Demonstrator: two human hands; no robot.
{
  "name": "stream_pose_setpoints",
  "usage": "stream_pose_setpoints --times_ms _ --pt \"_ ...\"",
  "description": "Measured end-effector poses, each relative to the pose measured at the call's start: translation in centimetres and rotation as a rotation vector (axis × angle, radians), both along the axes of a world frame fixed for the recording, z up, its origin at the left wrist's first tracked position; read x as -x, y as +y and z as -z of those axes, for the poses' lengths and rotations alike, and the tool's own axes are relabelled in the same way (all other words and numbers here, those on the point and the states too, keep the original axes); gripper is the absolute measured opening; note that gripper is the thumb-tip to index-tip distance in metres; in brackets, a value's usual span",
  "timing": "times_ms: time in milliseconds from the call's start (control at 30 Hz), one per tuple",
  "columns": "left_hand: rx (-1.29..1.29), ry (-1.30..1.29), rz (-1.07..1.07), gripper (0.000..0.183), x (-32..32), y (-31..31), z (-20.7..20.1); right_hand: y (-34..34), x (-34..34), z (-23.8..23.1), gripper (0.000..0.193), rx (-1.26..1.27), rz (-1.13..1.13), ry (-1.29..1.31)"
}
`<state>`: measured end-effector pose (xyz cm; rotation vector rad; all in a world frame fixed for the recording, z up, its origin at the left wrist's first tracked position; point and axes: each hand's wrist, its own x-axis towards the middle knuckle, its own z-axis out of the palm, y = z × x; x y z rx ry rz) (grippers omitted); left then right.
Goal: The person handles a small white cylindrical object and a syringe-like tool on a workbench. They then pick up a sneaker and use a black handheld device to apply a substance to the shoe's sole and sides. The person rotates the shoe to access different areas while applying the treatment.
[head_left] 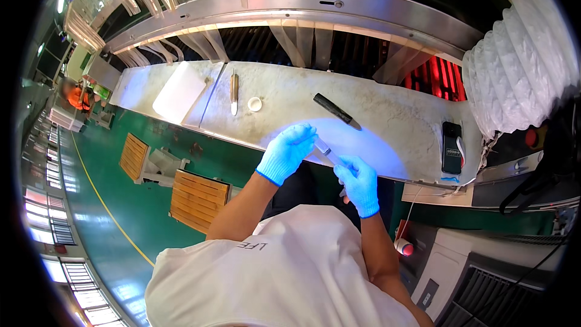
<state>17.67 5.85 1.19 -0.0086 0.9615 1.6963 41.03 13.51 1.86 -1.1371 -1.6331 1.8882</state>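
Observation:
Both hands wear light gloves that look blue under the bluish light. Between them, above the bench's near edge, is a clear syringe, slanting down to the right. My right hand is closed around its lower right end. At the upper left end, my left hand has its fingers pinched together; whether they grip the tip or something small is hidden. Just beyond the hands lies a black flashlight. Farther left are a small round white cap or cup and a slim tool with a wooden-coloured handle.
A white sheet lies on the long worn bench. At its right end sits a dark phone-like device, beside a ribbed white duct. Clear strips hang behind. Slatted wooden seats stand left; a person in orange is far left.

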Motion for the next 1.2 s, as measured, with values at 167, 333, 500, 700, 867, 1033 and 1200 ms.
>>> stream_pose_setpoints --times_ms 167,333,500,700,867,1033,1200 --pt "-0.215 -0.121 0.051 0.028 -0.1 0.0 3.0 -0.3 0.3 1.4 0.037 -0.105 0.009 0.006" --pt "-0.206 -0.175 0.026 0.027 -0.4 -0.4 3.6 -0.6 0.9 2.3 0.036 -0.173 0.018 0.079" --pt "-0.201 -0.174 -0.025 0.025 -1.2 -0.1 3.1 -0.4 1.0 4.1 0.036 -0.278 0.018 0.09" --pt "-0.26 -0.134 -0.031 0.021 -1.6 0.0 2.7 -0.7 1.2 2.6 0.033 -0.245 0.038 0.087" --pt "-0.243 -0.126 -0.102 0.015 -2.5 0.6 2.6 -1.0 1.2 3.6 0.033 -0.474 0.083 0.108" --pt "-0.276 -0.16 -0.118 0.018 -2.6 0.7 3.5 -0.9 1.4 3.0 0.032 -0.719 0.097 0.075" --pt "-0.223 -0.172 -0.129 0.016 -3.2 0.8 2.6 -1.2 1.4 2.8 0.031 -0.826 0.1 0.033"
